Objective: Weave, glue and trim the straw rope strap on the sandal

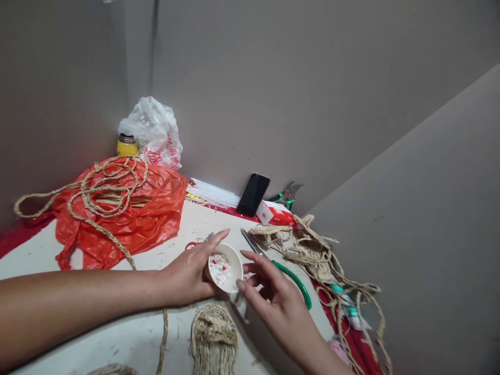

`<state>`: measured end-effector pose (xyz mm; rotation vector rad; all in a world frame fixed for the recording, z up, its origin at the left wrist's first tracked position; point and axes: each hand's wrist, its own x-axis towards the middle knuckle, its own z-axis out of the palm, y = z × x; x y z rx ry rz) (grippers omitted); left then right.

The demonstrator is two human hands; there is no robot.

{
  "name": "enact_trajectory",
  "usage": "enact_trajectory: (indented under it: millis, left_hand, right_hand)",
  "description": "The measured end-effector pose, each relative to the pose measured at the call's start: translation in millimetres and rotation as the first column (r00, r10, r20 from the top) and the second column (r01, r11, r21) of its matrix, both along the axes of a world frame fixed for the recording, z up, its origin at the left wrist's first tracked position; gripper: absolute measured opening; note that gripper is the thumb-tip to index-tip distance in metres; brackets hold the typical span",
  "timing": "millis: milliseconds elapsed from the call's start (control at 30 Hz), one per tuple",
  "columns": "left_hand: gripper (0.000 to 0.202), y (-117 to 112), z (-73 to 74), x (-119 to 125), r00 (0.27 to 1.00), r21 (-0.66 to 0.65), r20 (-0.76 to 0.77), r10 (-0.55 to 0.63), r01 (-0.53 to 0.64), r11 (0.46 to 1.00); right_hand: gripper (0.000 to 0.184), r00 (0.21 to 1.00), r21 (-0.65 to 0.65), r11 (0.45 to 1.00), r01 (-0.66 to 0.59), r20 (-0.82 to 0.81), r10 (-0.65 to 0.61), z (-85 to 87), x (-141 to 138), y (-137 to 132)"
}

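Note:
My left hand (191,273) grips a small white bowl (231,262) tilted toward me, with white and a few red beads (219,268) inside. My right hand (273,297) hovers just right of the bowl's rim, fingers bent and apart, nothing visibly in them. A woven straw piece (213,336) lies on the white table (117,333) right below the bowl. Scissors with a green handle (291,276) lie behind my right hand.
An orange plastic bag (128,219) with braided straw rope (105,190) on it lies at the back left. A yellow flask (127,146), white bag (154,130), black phone (253,194) and pliers (287,197) stand near the wall. Straw weavings (312,250) pile at the right edge.

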<state>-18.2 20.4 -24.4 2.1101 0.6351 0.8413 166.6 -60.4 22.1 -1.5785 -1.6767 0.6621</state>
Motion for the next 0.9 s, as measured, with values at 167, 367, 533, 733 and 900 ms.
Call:
enact_trajectory:
  millis: [167,367,533,733,900]
  left_hand:
    - [0.096,-2.3,-6.6,-6.5,0.993,0.235,0.082,-0.084,0.063,0.970]
    - [0.091,-4.4,-4.9,-10.9,0.993,0.305,0.019,-0.118,0.107,0.946]
    - [0.094,-4.4,-5.5,-11.0,0.997,0.274,-0.011,-0.078,0.078,0.959]
    - [0.091,-2.8,-8.1,-10.5,0.997,0.276,-0.014,-0.069,0.071,0.959]
    - [0.097,-2.8,-8.1,-10.1,0.998,0.267,-0.017,-0.055,0.057,0.962]
  right_hand:
    - [0.029,0.995,0.183,0.983,-0.016,0.100,-0.002,8.3,6.4,-15.5]
    - [0.010,0.926,0.311,0.912,-0.269,0.344,0.156,28.6,2.3,-18.8]
    - [0.020,0.601,0.106,0.882,-0.459,0.769,0.220,23.4,-15.7,3.1]
    - [0.024,0.276,-0.169,0.901,-0.400,0.915,0.294,28.4,-37.6,25.5]
    - [0.018,0.262,-0.232,0.890,-0.392,0.899,0.350,37.1,-51.7,30.4]
